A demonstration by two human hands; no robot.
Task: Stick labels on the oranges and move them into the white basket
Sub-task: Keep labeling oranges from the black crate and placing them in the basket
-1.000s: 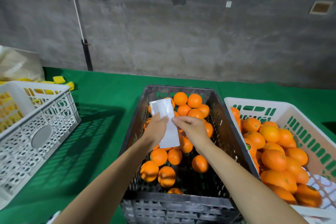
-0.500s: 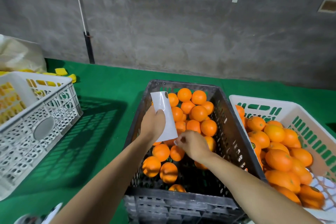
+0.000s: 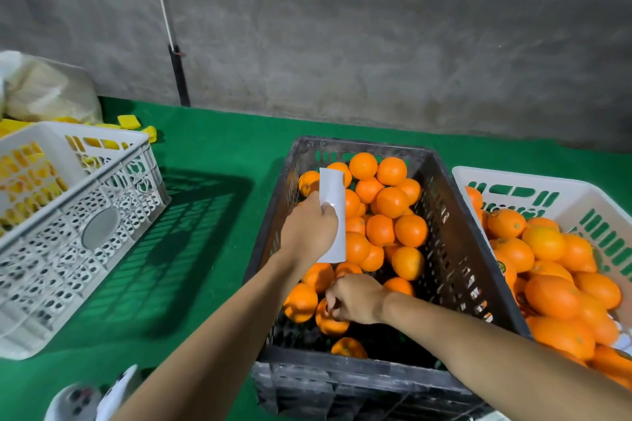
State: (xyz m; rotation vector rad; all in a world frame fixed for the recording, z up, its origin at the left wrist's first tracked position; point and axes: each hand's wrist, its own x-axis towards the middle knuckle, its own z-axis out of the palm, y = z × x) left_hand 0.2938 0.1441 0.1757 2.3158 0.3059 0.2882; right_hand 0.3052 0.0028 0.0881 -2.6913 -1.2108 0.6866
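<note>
Your left hand (image 3: 309, 232) pinches a glossy white label sheet (image 3: 332, 215) at centre frame; your right hand (image 3: 355, 297) curls onto a bright, dimpled orange (image 3: 330, 319) low in the black crate (image 3: 455, 215).

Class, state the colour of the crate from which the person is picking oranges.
Black, a slotted plastic crate, seen in the head view, the only one.

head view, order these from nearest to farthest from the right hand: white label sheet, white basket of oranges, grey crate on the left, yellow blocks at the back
From the right hand:
1. white label sheet, just above it, held by the left hand
2. white basket of oranges, to the right
3. grey crate, far left
4. yellow blocks, back left
</note>
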